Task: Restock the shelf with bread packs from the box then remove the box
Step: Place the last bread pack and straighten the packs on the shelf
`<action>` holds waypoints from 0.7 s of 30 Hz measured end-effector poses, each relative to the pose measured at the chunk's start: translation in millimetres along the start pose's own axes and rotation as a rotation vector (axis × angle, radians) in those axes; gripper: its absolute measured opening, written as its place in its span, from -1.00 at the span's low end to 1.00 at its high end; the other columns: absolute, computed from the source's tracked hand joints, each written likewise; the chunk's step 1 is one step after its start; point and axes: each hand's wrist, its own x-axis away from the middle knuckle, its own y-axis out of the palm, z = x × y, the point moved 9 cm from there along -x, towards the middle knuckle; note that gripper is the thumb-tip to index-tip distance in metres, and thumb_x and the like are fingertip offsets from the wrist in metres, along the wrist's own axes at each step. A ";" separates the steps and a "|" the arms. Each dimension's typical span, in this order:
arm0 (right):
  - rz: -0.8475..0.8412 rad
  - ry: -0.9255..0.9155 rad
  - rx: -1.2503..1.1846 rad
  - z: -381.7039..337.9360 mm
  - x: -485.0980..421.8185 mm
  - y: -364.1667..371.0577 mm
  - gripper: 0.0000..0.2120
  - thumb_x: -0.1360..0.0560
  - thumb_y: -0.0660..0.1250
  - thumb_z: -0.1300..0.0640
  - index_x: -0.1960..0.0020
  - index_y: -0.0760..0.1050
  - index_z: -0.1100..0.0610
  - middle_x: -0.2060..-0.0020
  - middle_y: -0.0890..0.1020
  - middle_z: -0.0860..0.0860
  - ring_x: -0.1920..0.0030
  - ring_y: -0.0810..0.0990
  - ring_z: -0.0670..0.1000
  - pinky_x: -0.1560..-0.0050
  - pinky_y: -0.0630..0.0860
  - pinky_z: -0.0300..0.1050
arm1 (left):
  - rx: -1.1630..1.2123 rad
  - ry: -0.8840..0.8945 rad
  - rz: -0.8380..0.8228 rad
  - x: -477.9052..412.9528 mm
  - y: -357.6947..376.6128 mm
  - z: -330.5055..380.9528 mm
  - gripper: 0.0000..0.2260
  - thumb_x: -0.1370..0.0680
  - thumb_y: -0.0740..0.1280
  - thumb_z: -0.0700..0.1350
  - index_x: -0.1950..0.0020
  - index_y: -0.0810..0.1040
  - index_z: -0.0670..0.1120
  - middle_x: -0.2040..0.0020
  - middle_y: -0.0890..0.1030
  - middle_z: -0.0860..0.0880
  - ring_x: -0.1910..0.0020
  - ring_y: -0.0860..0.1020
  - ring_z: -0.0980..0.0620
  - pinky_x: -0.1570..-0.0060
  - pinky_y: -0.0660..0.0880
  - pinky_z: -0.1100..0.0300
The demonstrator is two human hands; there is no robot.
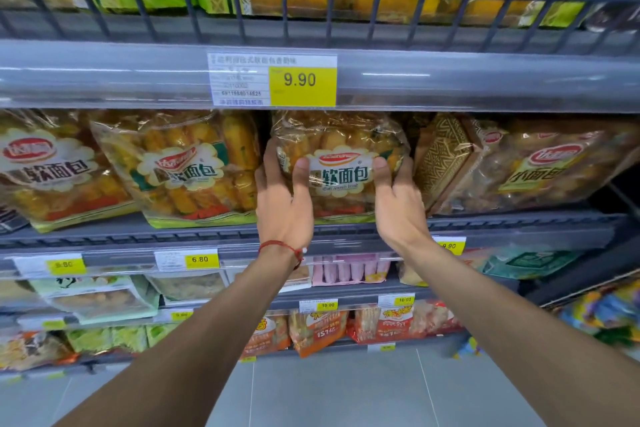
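A clear bread pack (341, 149) with a white cloud label stands upright on the grey shelf (207, 236), in the middle of the row. My left hand (282, 201) grips its left side, thumb on the front. My right hand (398, 204) holds its right side, thumb pressed on the label. Two matching bread packs (183, 170) lean to the left of it. The box is out of view.
Brown-sided packs (519, 163) stand close on the right. The upper shelf's rail with a 9.90 price tag (301, 80) hangs just above the pack. Lower shelves hold other snacks (318, 329). Grey floor tiles (329, 392) lie below.
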 end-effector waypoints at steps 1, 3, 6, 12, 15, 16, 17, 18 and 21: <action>-0.002 -0.009 -0.033 -0.8 3.2 -0.6 -0.41 -0.68 0.00 -0.26 -0.62 0.08 -0.01 -0.44 0.48 0.16 -0.37 0.48 0.26 -0.29 0.39 0.04 | 0.016 0.000 -0.007 2.1 0.4 1.6 -0.48 -0.65 0.09 0.19 -0.59 0.02 0.20 -0.52 0.26 -0.07 -0.41 0.35 -0.11 -0.13 0.18 0.25; 0.024 -0.019 -0.071 -2.5 12.2 -4.2 -0.38 -0.69 0.02 -0.24 -0.65 0.03 -0.02 -0.55 0.35 0.08 -0.50 0.34 0.14 -0.45 0.26 -0.05 | 0.022 0.013 -0.019 5.7 -1.0 5.5 -0.48 -0.66 0.10 0.17 -0.59 0.01 0.18 -0.53 0.24 -0.06 -0.43 0.32 -0.08 -0.15 0.16 0.31; 0.089 0.052 -0.118 1.7 31.6 -6.3 -0.37 -0.69 0.03 -0.23 -0.66 0.06 0.04 -0.55 0.29 0.05 -0.54 0.25 0.06 -0.47 0.16 -0.10 | 0.008 0.017 -0.004 7.7 -10.3 6.0 -0.43 -0.64 0.15 0.20 -0.60 0.05 0.13 -0.53 0.28 -0.05 -0.41 0.34 -0.05 -0.18 0.22 0.32; 0.111 0.129 -0.138 0.9 84.6 17.1 -0.47 -0.69 0.18 -0.08 -0.59 0.20 0.09 -0.53 0.28 -0.01 -0.50 0.32 0.03 -0.46 0.25 -0.03 | -0.082 0.041 0.064 37.3 -50.4 0.6 -0.59 -0.65 0.22 0.04 -0.44 0.33 -0.11 -0.34 0.39 -0.06 -0.33 0.39 -0.05 -0.27 0.35 0.12; 0.060 0.071 -0.177 -8.4 94.5 38.7 -0.60 -0.68 0.26 0.04 -0.48 0.34 0.09 -0.40 0.38 -0.04 -0.37 0.43 -0.02 -0.42 0.40 0.00 | -0.149 0.050 0.209 38.4 -92.4 -13.6 -0.53 -0.60 0.31 -0.09 -0.48 0.29 -0.13 -0.40 0.31 -0.07 -0.35 0.37 -0.05 -0.25 0.33 0.19; 0.050 0.053 -0.183 -12.3 93.8 44.2 -0.63 -0.67 0.27 0.07 -0.45 0.37 0.09 -0.37 0.39 -0.04 -0.35 0.44 -0.03 -0.41 0.42 0.01 | -0.173 0.028 0.264 34.6 -105.7 -20.0 -0.48 -0.58 0.35 -0.10 -0.49 0.26 -0.14 -0.44 0.26 -0.10 -0.38 0.34 -0.08 -0.24 0.28 0.23; 0.037 0.042 -0.180 -16.8 92.2 49.5 -0.66 -0.67 0.28 0.09 -0.43 0.39 0.09 -0.34 0.40 -0.05 -0.34 0.44 -0.04 -0.40 0.43 0.00 | -0.193 -0.006 0.306 29.1 -116.9 -27.2 -0.40 -0.56 0.38 -0.09 -0.52 0.21 -0.16 -0.49 0.20 -0.13 -0.42 0.30 -0.11 -0.27 0.25 0.24; 0.027 0.041 -0.177 -20.7 90.3 54.6 -0.67 -0.67 0.29 0.10 -0.41 0.41 0.09 -0.33 0.40 -0.04 -0.33 0.44 -0.05 -0.39 0.44 -0.03 | -0.208 -0.050 0.323 23.0 -124.7 -34.7 -0.31 -0.54 0.41 -0.07 -0.56 0.14 -0.17 -0.54 0.12 -0.16 -0.46 0.25 -0.13 -0.32 0.22 0.22; 0.026 0.041 -0.189 -28.4 86.4 68.4 -0.66 -0.66 0.31 0.09 -0.40 0.38 0.11 -0.32 0.35 -0.02 -0.30 0.44 -0.07 -0.35 0.45 -0.08 | -0.226 -0.136 0.270 3.3 -126.8 -54.3 -0.12 -0.51 0.44 0.02 -0.62 -0.07 -0.12 -0.60 -0.08 -0.17 -0.55 0.11 -0.12 -0.42 0.20 0.11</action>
